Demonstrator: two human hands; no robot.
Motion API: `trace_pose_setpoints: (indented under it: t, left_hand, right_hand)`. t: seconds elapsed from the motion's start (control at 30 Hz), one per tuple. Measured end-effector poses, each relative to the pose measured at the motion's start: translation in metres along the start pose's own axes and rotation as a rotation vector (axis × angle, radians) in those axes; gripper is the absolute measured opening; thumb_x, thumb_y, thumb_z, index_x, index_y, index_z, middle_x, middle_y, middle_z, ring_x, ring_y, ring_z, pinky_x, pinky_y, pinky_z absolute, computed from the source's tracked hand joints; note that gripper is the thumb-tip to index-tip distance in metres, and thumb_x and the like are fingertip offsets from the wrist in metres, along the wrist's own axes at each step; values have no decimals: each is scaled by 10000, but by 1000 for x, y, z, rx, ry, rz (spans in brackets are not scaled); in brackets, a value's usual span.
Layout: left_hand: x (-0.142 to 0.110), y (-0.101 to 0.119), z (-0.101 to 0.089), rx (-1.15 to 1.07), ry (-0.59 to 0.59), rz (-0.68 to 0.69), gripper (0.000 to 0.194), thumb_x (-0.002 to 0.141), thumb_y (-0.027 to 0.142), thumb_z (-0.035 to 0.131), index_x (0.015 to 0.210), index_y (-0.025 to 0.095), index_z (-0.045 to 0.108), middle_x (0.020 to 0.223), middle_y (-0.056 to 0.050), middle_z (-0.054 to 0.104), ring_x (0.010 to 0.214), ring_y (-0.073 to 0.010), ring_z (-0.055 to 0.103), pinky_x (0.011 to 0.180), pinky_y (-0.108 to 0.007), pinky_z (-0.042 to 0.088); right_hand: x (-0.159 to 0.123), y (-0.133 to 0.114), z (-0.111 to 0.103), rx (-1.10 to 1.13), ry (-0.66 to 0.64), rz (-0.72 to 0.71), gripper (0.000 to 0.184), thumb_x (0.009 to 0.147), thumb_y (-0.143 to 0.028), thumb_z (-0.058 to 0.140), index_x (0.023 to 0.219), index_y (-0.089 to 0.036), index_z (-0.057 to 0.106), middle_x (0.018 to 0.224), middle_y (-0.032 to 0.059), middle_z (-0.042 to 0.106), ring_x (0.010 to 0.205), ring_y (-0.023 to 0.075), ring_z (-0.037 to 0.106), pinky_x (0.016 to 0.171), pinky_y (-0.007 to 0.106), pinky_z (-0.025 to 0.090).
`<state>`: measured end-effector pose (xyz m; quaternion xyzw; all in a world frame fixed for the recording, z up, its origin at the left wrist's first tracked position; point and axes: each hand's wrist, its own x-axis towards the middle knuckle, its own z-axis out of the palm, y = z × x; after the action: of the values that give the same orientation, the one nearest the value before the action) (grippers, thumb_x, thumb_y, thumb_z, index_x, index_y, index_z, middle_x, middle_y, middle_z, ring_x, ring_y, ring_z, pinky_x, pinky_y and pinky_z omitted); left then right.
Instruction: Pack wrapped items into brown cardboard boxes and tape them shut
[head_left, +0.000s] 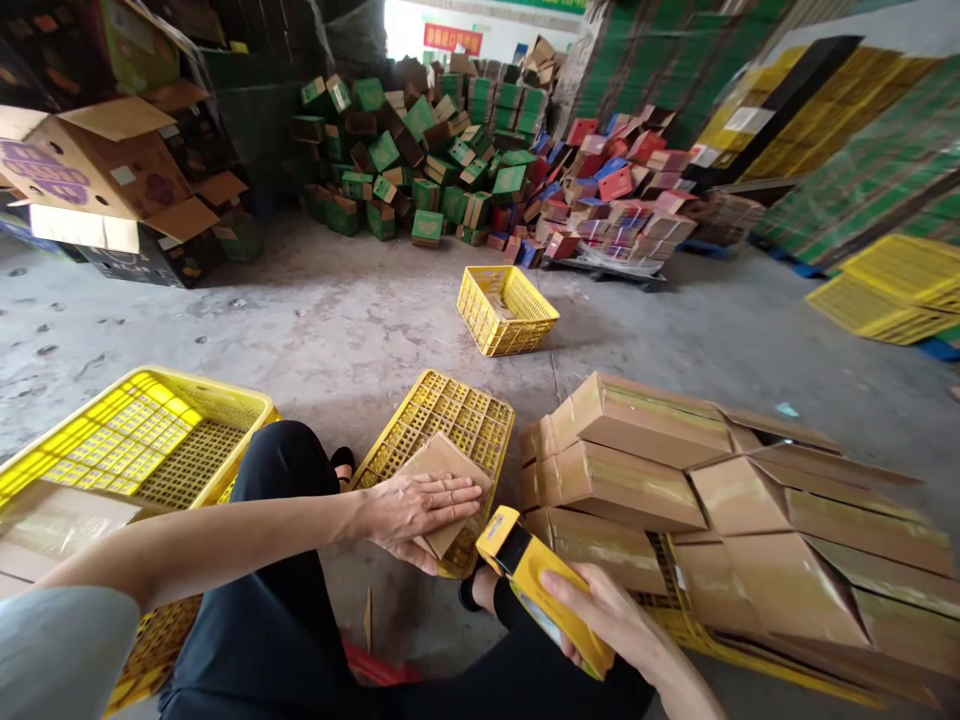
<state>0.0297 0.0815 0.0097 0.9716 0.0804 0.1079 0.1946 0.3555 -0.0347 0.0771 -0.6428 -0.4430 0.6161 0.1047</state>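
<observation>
- 1 carton (439,462) lies on the near middle crate (459,405); I judge it light, stiff, best taken by opposite edges.
- My left hand (427,507) lies flat on it; my right hand (604,612) grips the yellow dispenser (541,575).

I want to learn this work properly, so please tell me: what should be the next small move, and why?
Probably the right hand should bring the yellow handheld tool with a black band over the small brown cardboard box: the left hand lies flat on that box, on the yellow latticed plastic crate, and the tool's front end is close beside it.
</observation>
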Motion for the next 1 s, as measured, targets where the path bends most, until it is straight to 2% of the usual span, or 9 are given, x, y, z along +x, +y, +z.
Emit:
trace_pose_setpoints:
  t: [0.2,0.43,0.5,0.57,0.63,0.7,0.77,0.87,1.0]
  left_hand:
    - [-1,1,2,-9,9,-8,1073,929,760,562,1663,53,228,1726,-199,150,1609,-344,165,1331,-453,145]
    - [-3,6,-1,-43,76,-56,1010,950,754,534,1665,99,251,1715,-202,208,1606,-335,188,1324,-461,151]
    - [-8,3,1,-78,176,-179,949,973,740,500,1667,137,266,1718,-189,214,1612,-338,158,1323,-501,127]
    - [-15,-4,5,-169,320,-408,865,1012,715,432,1667,175,272,1715,-163,252,1614,-331,155,1317,-540,115]
    - [-23,-11,10,-358,432,-660,811,1031,711,359,1654,194,313,1676,-143,365,1596,-322,238,1307,-535,176]
    - [-30,-17,13,-595,470,-832,803,1019,738,337,1605,196,419,1596,-138,498,1538,-333,379,1275,-514,283]
    - [-35,-20,14,-780,492,-884,808,997,761,362,1553,192,503,1511,-144,591,1460,-356,495,1228,-513,369]
    - [-42,-19,13,-940,562,-868,828,978,777,387,1536,180,524,1410,-159,670,1352,-375,603,1165,-526,446]
    - [-43,-16,28,-1159,608,-906,928,965,835,259,1541,148,499,1331,-166,719,1173,-335,722,1073,-479,545]
  right_hand:
    - [-3,11,2,48,16,-7,612,818,-772,652,1004,-190,620,621,18,695,536,178,688,485,238,524]
    - [14,20,14,7,43,-44,692,752,-838,639,979,-186,604,593,16,693,509,180,667,468,246,501]
    - [19,20,20,0,38,-61,674,771,-818,630,972,-175,619,595,18,695,519,185,674,479,253,505]
    - [21,19,26,9,50,-66,663,786,-808,615,974,-172,628,594,16,693,529,191,681,494,259,515]
    - [21,17,32,17,87,-74,653,795,-812,601,959,-180,628,582,6,685,516,184,674,497,255,516]
    - [21,13,38,22,126,-85,635,798,-808,613,944,-190,620,569,-3,679,495,170,658,493,244,514]
    - [21,8,44,16,144,-93,616,803,-792,639,941,-193,614,556,-8,676,490,163,655,491,233,516]
    - [20,-5,50,-10,138,-111,617,811,-787,646,946,-185,619,549,-2,682,498,165,663,486,225,518]
    - [17,-30,47,-65,137,-115,634,815,-797,638,962,-180,634,576,17,712,509,181,689,478,228,527]
